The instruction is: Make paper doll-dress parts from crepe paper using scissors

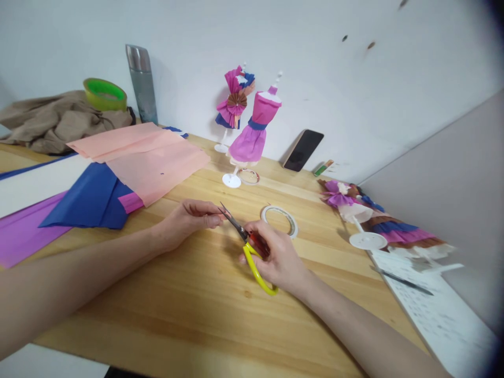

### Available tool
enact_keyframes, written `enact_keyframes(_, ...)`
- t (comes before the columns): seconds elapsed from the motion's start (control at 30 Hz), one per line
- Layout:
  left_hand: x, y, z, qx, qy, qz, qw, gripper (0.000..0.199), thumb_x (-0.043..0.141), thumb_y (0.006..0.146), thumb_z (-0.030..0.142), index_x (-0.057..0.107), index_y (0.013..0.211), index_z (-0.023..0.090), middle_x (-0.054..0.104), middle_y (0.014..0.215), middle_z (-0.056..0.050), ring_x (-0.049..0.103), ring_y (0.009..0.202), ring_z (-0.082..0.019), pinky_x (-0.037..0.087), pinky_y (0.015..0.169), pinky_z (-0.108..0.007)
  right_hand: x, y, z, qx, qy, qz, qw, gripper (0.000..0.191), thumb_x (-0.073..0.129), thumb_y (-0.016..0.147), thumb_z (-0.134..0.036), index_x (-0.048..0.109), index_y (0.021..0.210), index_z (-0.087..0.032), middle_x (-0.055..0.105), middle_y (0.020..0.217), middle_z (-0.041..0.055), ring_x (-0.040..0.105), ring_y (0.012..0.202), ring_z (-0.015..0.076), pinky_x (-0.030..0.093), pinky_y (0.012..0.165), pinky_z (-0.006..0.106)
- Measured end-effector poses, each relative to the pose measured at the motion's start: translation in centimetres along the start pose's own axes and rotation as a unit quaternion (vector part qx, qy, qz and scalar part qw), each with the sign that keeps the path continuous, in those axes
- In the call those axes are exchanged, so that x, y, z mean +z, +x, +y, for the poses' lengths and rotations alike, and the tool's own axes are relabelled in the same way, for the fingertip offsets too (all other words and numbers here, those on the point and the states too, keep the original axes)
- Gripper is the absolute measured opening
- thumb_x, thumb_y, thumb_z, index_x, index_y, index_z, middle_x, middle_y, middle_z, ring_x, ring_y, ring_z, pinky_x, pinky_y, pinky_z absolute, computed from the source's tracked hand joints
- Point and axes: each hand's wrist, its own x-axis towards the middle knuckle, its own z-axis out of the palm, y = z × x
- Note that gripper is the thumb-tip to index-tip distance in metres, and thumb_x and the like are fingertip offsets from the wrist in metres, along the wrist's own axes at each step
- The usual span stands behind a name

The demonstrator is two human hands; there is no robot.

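A: State of the hands?

B: Right hand closed around yellow-handled scissors. Blades slightly parted, aimed toward the left hand. On that hand, thumb and fingers are pinched together just beside the blade tips; whether a scrap sits between them, I cannot tell.

A: Position of the scissors?

B: Over the middle of the wooden tabletop.

A: Edges and room?

B: The table's near edge crosses the lower left; a broad stretch of wood grain shows between it and the hands. Forward is tighter: a ring of white tape lies just beyond the right knuckles. Past it, well apart, a phone leans on the wall.

A: Left side?

B: Peach paper overlaps blue paper; their near edges stop short of the left wrist.

A: Right side?

B: A white board, its long edge facing the right forearm, well apart. A dark pen lies on it.
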Motion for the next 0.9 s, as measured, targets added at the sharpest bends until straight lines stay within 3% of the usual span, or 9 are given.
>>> enact_keyframes(0.43,-0.17,0.10,-0.16,-0.006,0.002,0.004,1.000,0.011,0.076,0.070,0.024,0.079,0.080,0.020,0.073,0.084,-0.003,0.058,0.077,-0.013,0.045,0.074,-0.022,-0.08,-0.09,0.19,-0.008,0.006,-0.009,1.000,0.021,0.068,0.077,-0.026,0.052,0.089,-0.020,0.041,0.059,-0.0069,0.038,0.047,0.0088,0.032,0.046,0.022)
enact_keyframes(0.63,0.03,0.02,-0.03,-0.030,-0.005,0.021,0.999,0.014,0.077,0.068,0.024,0.079,0.081,0.019,0.074,0.081,-0.003,0.060,0.075,-0.014,0.046,0.075,-0.025,-0.02,-0.11,0.18,-0.012,0.004,0.005,1.000,0.016,0.063,0.081,-0.029,0.053,0.088,-0.019,0.039,0.057,-0.0075,0.035,0.045,0.0074,0.029,0.044,0.020)
enact_keyframes(0.77,0.05,0.10,-0.18,-0.052,-0.036,0.037,0.997,0.015,0.080,0.066,0.025,0.079,0.081,0.020,0.075,0.079,-0.002,0.061,0.073,-0.013,0.047,0.077,-0.026,0.12,-0.03,0.38,0.048,0.021,0.009,0.999,0.019,0.063,0.081,-0.034,0.050,0.083,-0.020,0.037,0.055,-0.0076,0.033,0.047,0.0083,0.029,0.045,0.021)
enact_keyframes(0.9,-0.41,0.23,-0.64,-0.062,-0.101,0.032,0.992,0.021,0.084,0.061,0.025,0.079,0.081,0.021,0.072,0.071,-0.001,0.059,0.066,-0.011,0.047,0.072,-0.025,0.51,0.08,0.79,0.134,0.110,0.040,0.984,0.029,0.068,0.075,-0.039,0.046,0.083,-0.022,0.035,0.059,-0.0076,0.033,0.049,0.0090,0.029,0.044,0.021)
